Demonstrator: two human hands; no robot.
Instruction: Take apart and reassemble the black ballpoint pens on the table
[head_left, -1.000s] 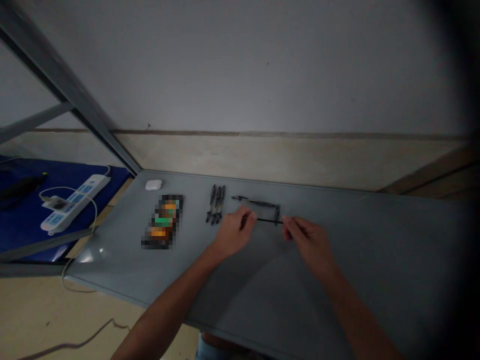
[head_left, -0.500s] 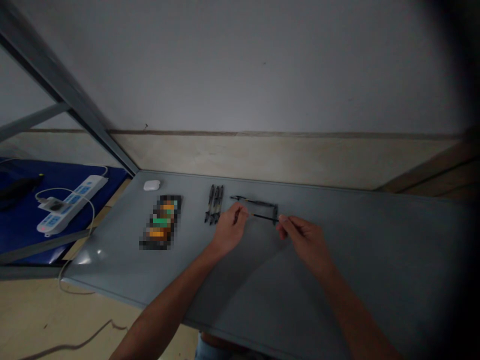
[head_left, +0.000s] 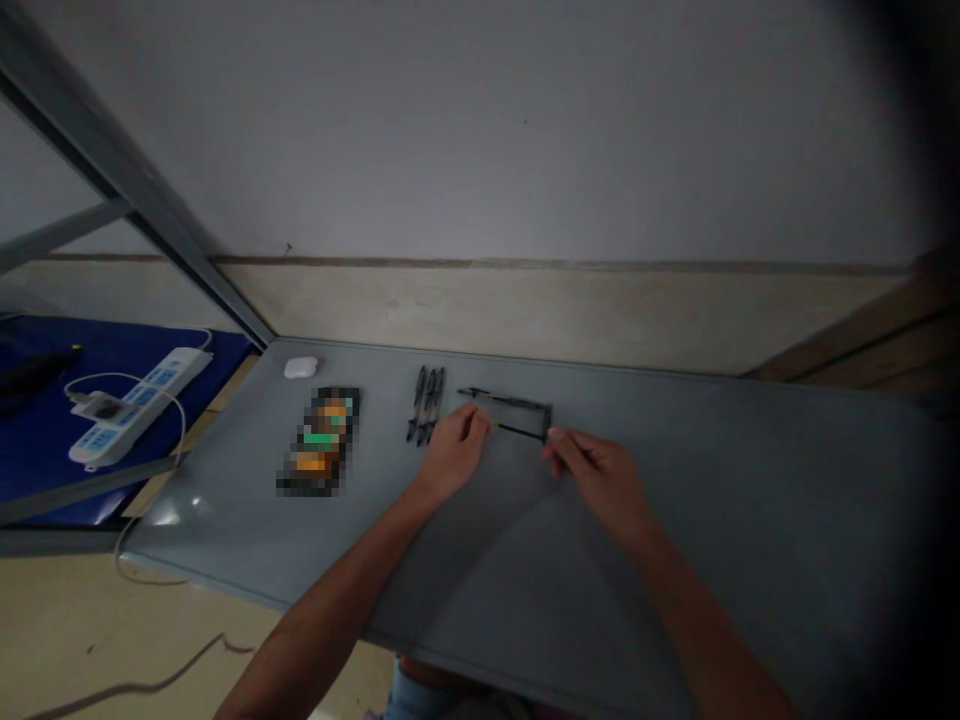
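Note:
A thin black rod (head_left: 519, 431) with a yellowish tip spans the gap between my hands. My left hand (head_left: 454, 455) pinches one end of it, and my right hand (head_left: 592, 480) holds the other end with its fingertips. Just behind the rod lies a black bent wire-like piece (head_left: 506, 400), its short end close to my right fingertips. Left of my left hand, several black pens (head_left: 425, 405) lie side by side on the grey table (head_left: 675, 520). Further left are a pixelated, unreadable flat item (head_left: 319, 440) and a small white earbud case (head_left: 300, 367).
Left of the table, a white power strip (head_left: 135, 410) with a cable lies on a blue surface (head_left: 45, 470). A grey metal frame bar (head_left: 97, 130) rises at the left. A wall stands behind the table, and a cable runs across the floor (head_left: 150, 685).
My hands and the rod have shifted slightly left and up in view, as has the whole scene. Both hands keep the same hold on the rod.

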